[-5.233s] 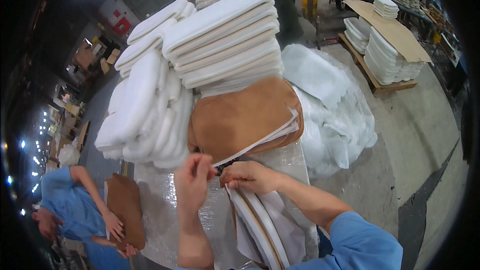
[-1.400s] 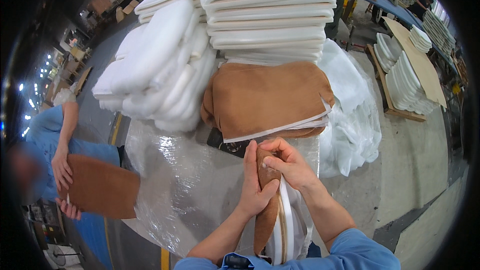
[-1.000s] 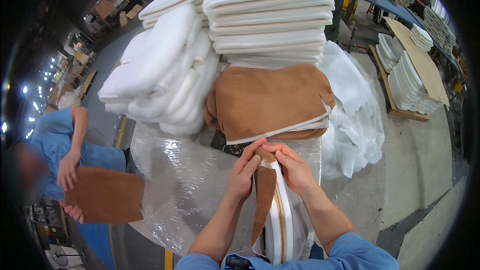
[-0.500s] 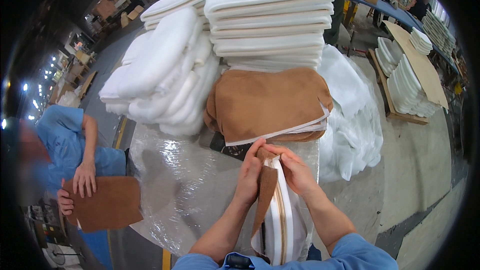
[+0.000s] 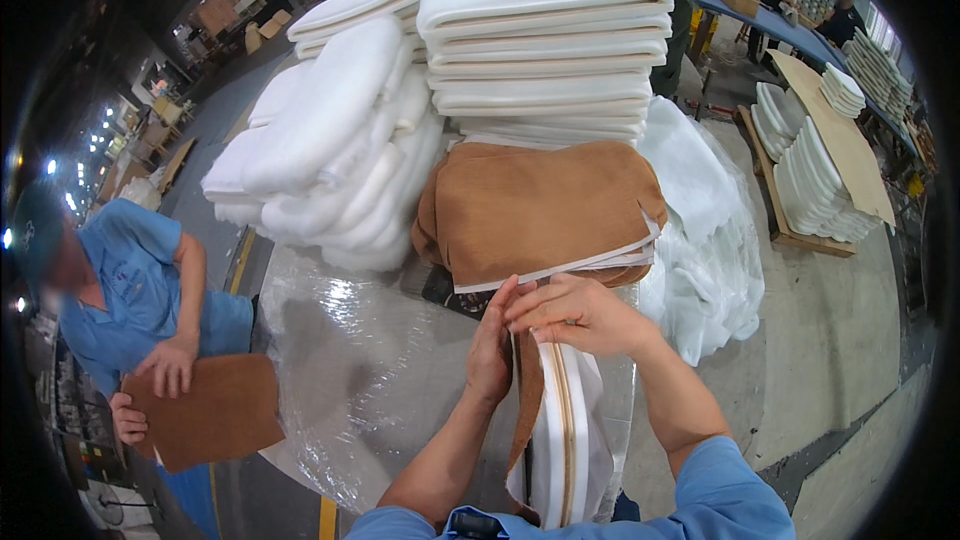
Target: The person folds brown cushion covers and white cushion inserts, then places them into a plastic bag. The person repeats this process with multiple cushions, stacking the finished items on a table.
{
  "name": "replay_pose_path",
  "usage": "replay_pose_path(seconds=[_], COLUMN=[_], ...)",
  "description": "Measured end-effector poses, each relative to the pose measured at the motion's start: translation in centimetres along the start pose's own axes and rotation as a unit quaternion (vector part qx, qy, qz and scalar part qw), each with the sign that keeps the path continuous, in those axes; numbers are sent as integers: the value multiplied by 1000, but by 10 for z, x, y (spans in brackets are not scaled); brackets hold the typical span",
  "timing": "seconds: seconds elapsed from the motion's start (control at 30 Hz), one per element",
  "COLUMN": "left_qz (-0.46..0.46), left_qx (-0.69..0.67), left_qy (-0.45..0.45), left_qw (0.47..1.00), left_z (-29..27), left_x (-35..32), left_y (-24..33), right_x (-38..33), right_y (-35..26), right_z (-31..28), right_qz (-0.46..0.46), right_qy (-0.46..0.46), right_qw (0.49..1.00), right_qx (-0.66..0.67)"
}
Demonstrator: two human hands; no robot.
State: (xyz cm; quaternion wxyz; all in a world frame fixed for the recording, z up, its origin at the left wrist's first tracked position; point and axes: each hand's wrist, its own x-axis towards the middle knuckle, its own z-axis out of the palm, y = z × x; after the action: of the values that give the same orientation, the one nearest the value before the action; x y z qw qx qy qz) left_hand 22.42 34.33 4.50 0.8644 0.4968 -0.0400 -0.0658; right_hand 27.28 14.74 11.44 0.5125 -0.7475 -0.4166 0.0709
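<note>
A white padded cushion [image 5: 552,440] with a tan core layer stands on edge close to my body, partly inside a brown fabric cover [image 5: 530,395] with a pale lining. My left hand [image 5: 490,350] grips the cover at the cushion's far left corner. Over that same far end my right hand [image 5: 590,315] bends, fingers curled toward the left fingertips and closed on the cover's edge; its exact hold is partly hidden. Just beyond both hands lies a stack of brown covers [image 5: 550,210], their pale lining showing at the near edge.
White padded cushions [image 5: 545,0] rise in tall piles behind the covers. Clear plastic film covers the table [image 5: 350,370]. White sheeting [image 5: 700,230] hangs at the right. A co-worker in blue [image 5: 135,280] handles a brown cover [image 5: 215,410] at the left. White pieces stand on a pallet [image 5: 820,245].
My right hand has moved from the cushion's right side up over its far end, toward my left fingers. The left hand stays nearly in place. The co-worker's head has shifted.
</note>
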Motion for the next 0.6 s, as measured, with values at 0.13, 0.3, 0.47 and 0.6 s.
replay_pose_path(seconds=[0.13,0.3,0.47,0.6], left_qz=[-15,-108,-326,-389], left_qx=[48,81,-112,-230], left_qy=[-42,-46,41,-1], left_qw=[998,990,938,892], left_z=[-29,-52,-45,-53], left_x=[25,47,-18,-75], left_y=[-7,-28,-89,-134], right_x=[-9,-22,-45,-47], right_y=[2,-14,-31,-63], right_z=[33,67,62,60], right_qz=[-14,-27,-37,-39], right_qy=[115,278,310,285], right_qw=[993,960,950,957], right_qx=[-29,6,-5,-24])
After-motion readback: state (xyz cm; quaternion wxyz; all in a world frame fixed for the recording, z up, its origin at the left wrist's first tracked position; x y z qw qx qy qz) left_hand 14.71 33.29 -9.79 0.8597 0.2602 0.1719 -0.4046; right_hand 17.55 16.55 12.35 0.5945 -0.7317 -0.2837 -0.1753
